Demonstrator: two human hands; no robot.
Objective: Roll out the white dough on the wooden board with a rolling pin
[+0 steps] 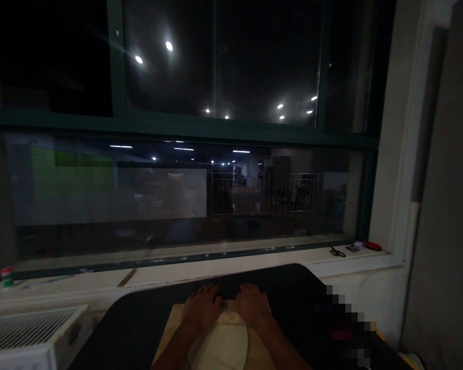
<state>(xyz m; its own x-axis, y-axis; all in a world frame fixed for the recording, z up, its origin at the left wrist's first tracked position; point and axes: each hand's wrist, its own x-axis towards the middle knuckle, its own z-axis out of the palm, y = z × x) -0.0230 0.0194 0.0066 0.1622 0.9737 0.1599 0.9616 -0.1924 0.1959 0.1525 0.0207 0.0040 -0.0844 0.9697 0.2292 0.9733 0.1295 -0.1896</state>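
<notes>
A flat beige piece, perhaps cloth or board, lies on the black table. On it is a paler piece with a curved right edge. My left hand rests palm down over the far left part of the beige piece, fingers stretched forward and slightly bent. Beside it, my right hand lies likewise over the far right part, its fingers apart. A narrow gap separates the two hands. Neither appears to grip anything, though dim light hides detail at the fingertips.
Beyond the table runs a white windowsill under a dark window. On the sill are scissors, a red object, a red-and-green small container and a brownish strip. A white radiator stands left.
</notes>
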